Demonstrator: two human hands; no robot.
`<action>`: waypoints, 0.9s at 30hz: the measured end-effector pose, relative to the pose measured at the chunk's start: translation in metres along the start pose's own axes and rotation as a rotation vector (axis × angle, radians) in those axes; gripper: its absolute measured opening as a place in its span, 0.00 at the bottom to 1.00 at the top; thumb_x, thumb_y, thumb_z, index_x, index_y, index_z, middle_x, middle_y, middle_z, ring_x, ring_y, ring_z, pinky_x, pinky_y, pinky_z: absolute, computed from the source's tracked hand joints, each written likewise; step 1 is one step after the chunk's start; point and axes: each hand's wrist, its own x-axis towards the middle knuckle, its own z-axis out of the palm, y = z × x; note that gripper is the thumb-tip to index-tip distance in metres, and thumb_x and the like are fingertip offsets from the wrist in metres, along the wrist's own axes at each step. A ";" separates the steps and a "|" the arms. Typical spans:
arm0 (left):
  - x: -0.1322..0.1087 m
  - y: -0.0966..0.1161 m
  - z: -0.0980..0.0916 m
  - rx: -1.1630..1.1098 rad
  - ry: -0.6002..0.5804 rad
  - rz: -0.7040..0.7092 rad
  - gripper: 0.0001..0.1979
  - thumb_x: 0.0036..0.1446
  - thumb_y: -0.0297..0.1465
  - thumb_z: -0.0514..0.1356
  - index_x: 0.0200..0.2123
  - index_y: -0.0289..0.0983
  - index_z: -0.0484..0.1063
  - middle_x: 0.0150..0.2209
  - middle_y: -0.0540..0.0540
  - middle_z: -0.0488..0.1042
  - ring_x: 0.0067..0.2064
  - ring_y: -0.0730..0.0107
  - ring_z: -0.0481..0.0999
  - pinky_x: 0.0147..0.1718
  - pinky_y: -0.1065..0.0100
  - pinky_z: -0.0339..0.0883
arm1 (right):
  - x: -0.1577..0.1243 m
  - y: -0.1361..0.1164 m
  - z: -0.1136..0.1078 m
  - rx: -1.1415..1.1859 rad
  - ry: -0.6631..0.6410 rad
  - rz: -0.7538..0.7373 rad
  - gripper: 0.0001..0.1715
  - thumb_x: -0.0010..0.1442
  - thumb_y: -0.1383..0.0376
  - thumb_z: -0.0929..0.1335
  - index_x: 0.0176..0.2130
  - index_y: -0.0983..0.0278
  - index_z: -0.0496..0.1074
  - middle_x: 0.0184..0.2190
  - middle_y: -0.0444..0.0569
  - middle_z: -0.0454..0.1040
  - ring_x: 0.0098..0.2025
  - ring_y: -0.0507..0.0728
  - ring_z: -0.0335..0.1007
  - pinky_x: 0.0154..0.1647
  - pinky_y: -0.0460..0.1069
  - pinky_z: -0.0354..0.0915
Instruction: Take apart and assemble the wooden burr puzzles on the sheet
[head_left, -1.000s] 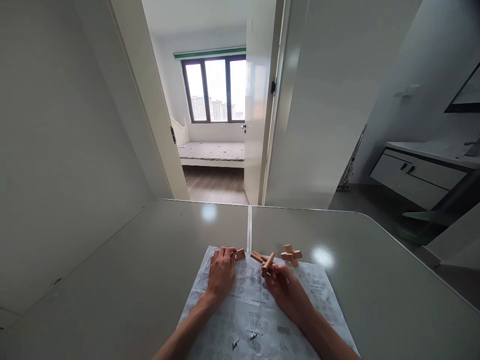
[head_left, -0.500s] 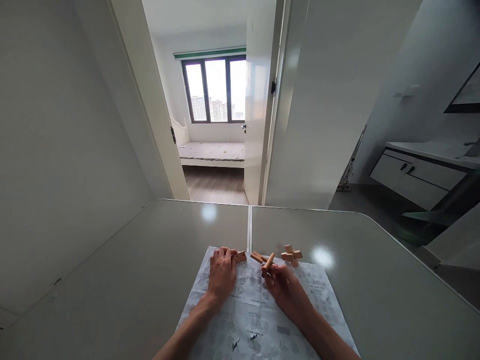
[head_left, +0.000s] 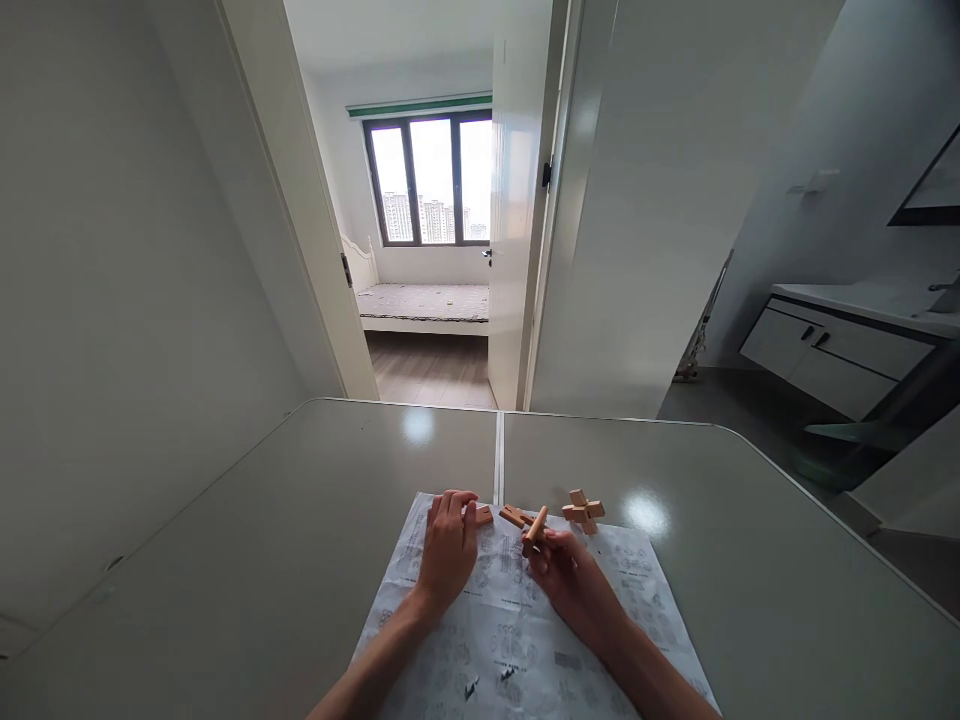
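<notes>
Wooden peg (head_left: 538,526), just one, is clamped in the fingers of the right hand (head_left: 568,572) above one printed sheet (head_left: 506,625) on the counter (head_left: 285,540). Just beyond it shows one slotted piece (head_left: 513,515); contact is unclear. The left hand (head_left: 448,550) bends its fingers close together over one block (head_left: 485,515), grip hidden. One wooden cross (head_left: 583,511) sits at the sheet's far edge.

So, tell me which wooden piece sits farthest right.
The cross-shaped block at the paper's far edge. The others, including the rod in the right hand and the piece by the left hand, all lie left of it.
</notes>
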 end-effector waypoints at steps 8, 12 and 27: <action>-0.007 0.013 -0.003 -0.212 -0.151 0.027 0.13 0.74 0.37 0.48 0.50 0.41 0.69 0.37 0.47 0.79 0.45 0.61 0.80 0.50 0.57 0.70 | 0.001 0.004 -0.001 -0.053 -0.030 0.031 0.07 0.56 0.63 0.75 0.31 0.65 0.77 0.29 0.46 0.74 0.26 0.51 0.61 0.27 0.46 0.61; -0.009 0.015 -0.005 -0.157 -0.206 0.104 0.12 0.74 0.35 0.49 0.54 0.43 0.69 0.45 0.45 0.80 0.50 0.59 0.79 0.53 0.55 0.68 | 0.000 0.004 0.000 -0.071 -0.048 0.029 0.09 0.57 0.62 0.75 0.29 0.65 0.77 0.26 0.46 0.73 0.25 0.51 0.59 0.27 0.46 0.59; -0.010 0.014 -0.001 -0.049 -0.256 0.230 0.23 0.64 0.23 0.56 0.60 0.46 0.70 0.50 0.46 0.78 0.52 0.61 0.78 0.55 0.59 0.71 | -0.003 0.003 0.004 -0.279 -0.126 -0.025 0.23 0.60 0.51 0.76 0.25 0.65 0.73 0.25 0.46 0.72 0.26 0.51 0.57 0.27 0.47 0.55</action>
